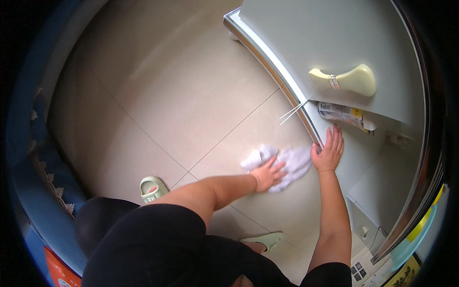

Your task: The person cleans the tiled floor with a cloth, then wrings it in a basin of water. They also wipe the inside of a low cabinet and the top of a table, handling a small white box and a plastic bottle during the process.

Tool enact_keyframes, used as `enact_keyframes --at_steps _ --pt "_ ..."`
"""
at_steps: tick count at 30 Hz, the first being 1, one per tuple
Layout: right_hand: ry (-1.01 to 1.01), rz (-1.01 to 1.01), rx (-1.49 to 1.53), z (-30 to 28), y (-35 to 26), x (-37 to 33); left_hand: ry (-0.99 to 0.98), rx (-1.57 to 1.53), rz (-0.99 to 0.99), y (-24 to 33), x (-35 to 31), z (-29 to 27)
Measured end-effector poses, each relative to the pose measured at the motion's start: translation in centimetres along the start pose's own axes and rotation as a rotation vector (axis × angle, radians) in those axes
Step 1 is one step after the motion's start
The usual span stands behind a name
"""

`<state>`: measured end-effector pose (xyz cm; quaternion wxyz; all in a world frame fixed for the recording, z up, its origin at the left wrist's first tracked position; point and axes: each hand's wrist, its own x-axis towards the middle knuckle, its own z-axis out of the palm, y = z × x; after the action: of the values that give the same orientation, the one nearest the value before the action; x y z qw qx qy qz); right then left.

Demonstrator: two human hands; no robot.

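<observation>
On the tiled floor lies a crumpled pale lilac-white cloth [292, 165], slightly blurred. My left hand [268, 175] rests on it, palm down with the fingers spread. My right hand [329, 150] leans flat, fingers stretched out, on the white edge of a low grey-topped piece of furniture [287, 38]. Just beyond its fingertips a printed plastic package [342, 114] sits in a gap under the grey top. Two thin white strips [292, 113] stick out over the furniture's edge.
A pale yellow, narrow-waisted object [344, 80] lies on the grey top. My feet wear light green slippers [153, 189]. Blue fabric with lace trim [45, 177] runs along the left. At the lower right stand a white power strip [359, 271] and a yellow-and-teal item [417, 234].
</observation>
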<state>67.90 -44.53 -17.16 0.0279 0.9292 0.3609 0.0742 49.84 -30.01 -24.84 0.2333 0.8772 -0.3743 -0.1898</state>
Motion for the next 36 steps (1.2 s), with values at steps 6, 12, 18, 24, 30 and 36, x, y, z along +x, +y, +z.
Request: enact_keyframes --at_steps 6,12,18,24,30,36 --pt "0.041 -0.013 0.001 -0.1 0.1 -0.3 0.116 0.147 0.051 -5.6 -6.3 0.5" --pt "0.062 -0.012 0.008 -0.2 0.0 -0.2 0.17 0.235 -0.719 -20.0 -18.9 -11.6" --pt "0.064 0.002 -0.001 0.1 -0.1 -0.3 0.638 0.104 -1.74 -25.4 -29.3 -9.6" --pt "0.06 0.007 0.003 0.0 -0.1 -0.3 0.578 0.094 -2.114 -19.6 -27.1 -3.2" --pt "0.061 0.012 -0.011 -0.2 -0.1 -0.4 0.287 -0.172 -1.453 -6.3 -14.7 -1.6" --pt "0.019 0.027 -0.03 -0.1 -0.1 -0.3 0.225 -0.938 -0.691 -0.8 -8.3 -2.9"
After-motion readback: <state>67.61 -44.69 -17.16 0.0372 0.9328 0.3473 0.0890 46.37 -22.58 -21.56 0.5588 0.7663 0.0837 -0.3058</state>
